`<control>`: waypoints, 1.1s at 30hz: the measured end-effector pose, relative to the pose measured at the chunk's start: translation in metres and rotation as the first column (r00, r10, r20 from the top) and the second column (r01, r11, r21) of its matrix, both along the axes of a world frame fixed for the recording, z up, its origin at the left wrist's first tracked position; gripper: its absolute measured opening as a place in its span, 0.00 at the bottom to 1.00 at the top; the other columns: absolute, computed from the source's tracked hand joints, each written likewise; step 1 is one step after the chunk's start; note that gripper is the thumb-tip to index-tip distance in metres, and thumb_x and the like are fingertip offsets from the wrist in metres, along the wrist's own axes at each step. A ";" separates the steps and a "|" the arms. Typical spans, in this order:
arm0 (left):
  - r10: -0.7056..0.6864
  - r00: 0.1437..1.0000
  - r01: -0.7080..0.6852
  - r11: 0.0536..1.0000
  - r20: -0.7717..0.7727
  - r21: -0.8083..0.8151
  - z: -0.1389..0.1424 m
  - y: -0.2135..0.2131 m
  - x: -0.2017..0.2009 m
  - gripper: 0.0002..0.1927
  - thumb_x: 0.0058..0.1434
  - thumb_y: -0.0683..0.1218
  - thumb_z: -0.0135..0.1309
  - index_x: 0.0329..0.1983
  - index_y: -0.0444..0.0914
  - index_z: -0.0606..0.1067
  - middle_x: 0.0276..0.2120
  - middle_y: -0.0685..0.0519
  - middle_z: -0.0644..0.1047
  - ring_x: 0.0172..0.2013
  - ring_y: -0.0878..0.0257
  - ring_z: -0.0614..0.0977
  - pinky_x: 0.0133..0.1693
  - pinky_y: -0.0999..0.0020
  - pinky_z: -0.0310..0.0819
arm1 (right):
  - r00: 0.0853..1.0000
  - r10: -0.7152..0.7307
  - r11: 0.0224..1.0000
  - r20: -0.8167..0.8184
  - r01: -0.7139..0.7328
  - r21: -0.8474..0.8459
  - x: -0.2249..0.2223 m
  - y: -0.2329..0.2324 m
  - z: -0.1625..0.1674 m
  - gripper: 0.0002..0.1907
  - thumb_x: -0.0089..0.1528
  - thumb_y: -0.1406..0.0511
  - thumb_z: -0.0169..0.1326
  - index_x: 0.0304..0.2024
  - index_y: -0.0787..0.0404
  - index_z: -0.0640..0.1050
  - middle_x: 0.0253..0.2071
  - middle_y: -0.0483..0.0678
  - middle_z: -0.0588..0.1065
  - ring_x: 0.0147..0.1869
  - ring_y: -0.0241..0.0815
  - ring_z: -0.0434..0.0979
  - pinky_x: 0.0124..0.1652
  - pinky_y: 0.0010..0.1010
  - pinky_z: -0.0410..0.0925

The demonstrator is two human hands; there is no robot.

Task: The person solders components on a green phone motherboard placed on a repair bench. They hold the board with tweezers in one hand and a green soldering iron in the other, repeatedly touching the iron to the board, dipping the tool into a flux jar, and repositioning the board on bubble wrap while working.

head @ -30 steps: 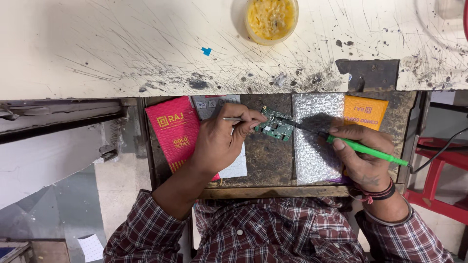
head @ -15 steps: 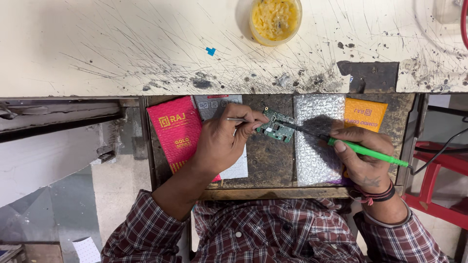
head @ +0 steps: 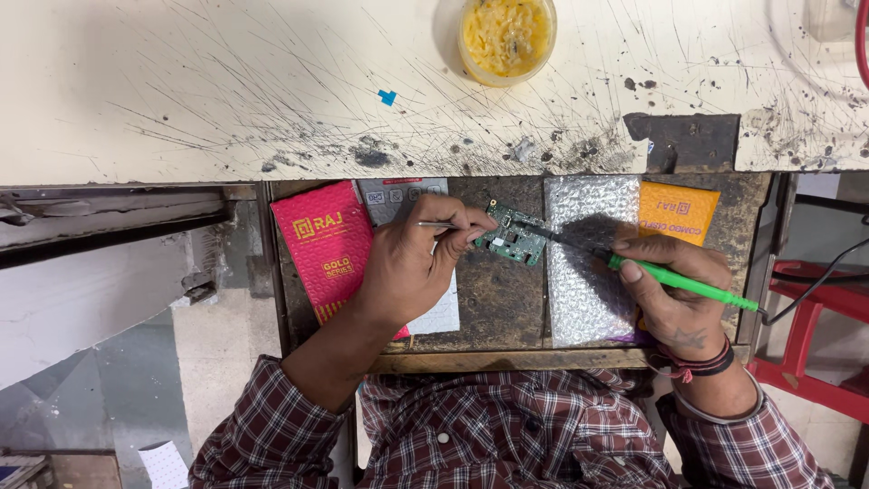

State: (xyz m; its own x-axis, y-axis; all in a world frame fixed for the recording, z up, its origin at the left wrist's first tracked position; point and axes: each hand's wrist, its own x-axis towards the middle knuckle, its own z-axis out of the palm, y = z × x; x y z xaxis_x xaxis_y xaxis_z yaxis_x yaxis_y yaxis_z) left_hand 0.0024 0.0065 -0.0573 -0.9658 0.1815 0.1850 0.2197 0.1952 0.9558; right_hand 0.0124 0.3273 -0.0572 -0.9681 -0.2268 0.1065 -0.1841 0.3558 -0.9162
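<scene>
A small green circuit board (head: 510,236) rests on the dark worn drawer surface (head: 493,299). My left hand (head: 416,263) pinches metal tweezers (head: 439,225) whose tips reach the board's left edge. My right hand (head: 674,290) grips a green-handled soldering iron (head: 679,281); its thin dark tip slants up-left and touches the board's top. A black cord leaves the handle toward the right.
A pink packet (head: 330,244) lies left of my left hand, a bubble-wrap sheet (head: 584,263) and an orange packet (head: 679,210) lie to the right. A round tub of yellow paste (head: 507,34) stands on the scratched white bench (head: 226,91). Red stool (head: 810,335) at right.
Both hands hold almost the same pose. The iron's tip stays on the board; the view has shifted only slightly.
</scene>
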 end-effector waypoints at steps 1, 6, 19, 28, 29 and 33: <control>0.000 1.000 0.000 1.000 -0.002 -0.004 0.000 0.000 0.000 0.10 0.73 0.38 0.52 0.47 0.37 0.62 0.44 0.47 0.84 0.43 0.59 0.89 0.41 0.67 0.86 | 1.000 -0.004 1.000 -0.002 0.004 -0.011 0.000 -0.001 0.000 0.07 0.67 0.71 0.59 0.47 0.68 0.80 0.46 0.54 0.81 0.47 0.39 0.83 0.51 0.25 0.74; 0.000 1.000 0.000 1.000 -0.007 0.000 0.000 0.000 -0.001 0.10 0.73 0.38 0.52 0.47 0.37 0.62 0.44 0.47 0.84 0.42 0.59 0.89 0.40 0.67 0.86 | 1.000 -0.002 1.000 0.024 0.001 0.019 0.000 0.000 0.000 0.07 0.65 0.71 0.60 0.45 0.68 0.81 0.45 0.53 0.82 0.44 0.39 0.84 0.47 0.25 0.74; 0.013 1.000 -0.012 1.000 0.028 -0.009 -0.005 0.001 -0.001 0.09 0.73 0.40 0.50 0.46 0.37 0.61 0.44 0.47 0.84 0.40 0.59 0.89 0.37 0.67 0.84 | 0.999 -0.036 0.999 0.033 0.035 0.034 -0.006 -0.002 0.004 0.08 0.61 0.70 0.59 0.42 0.68 0.82 0.43 0.54 0.83 0.45 0.42 0.85 0.46 0.29 0.75; 0.038 0.999 -0.038 0.998 -0.004 0.041 -0.007 0.005 -0.001 0.11 0.70 0.40 0.52 0.47 0.37 0.61 0.41 0.49 0.85 0.35 0.63 0.87 0.36 0.68 0.84 | 0.997 -0.065 0.998 0.047 0.064 0.024 -0.007 -0.003 0.003 0.08 0.60 0.68 0.61 0.40 0.65 0.84 0.39 0.50 0.85 0.41 0.39 0.86 0.41 0.27 0.75; 0.039 0.999 -0.039 0.999 -0.008 0.036 -0.007 0.006 0.000 0.11 0.70 0.40 0.52 0.47 0.37 0.61 0.41 0.49 0.85 0.35 0.63 0.87 0.36 0.68 0.84 | 0.997 -0.053 0.999 0.048 0.053 0.010 -0.007 -0.003 0.002 0.08 0.60 0.68 0.61 0.40 0.65 0.84 0.40 0.50 0.85 0.42 0.38 0.86 0.42 0.27 0.75; 0.041 0.999 -0.040 0.999 -0.028 0.034 -0.007 0.007 0.001 0.11 0.70 0.39 0.53 0.47 0.38 0.62 0.41 0.49 0.85 0.35 0.63 0.87 0.37 0.68 0.83 | 0.995 -0.059 0.998 0.086 0.055 0.043 -0.006 0.000 0.001 0.08 0.59 0.68 0.61 0.40 0.64 0.85 0.38 0.50 0.86 0.39 0.39 0.86 0.39 0.28 0.75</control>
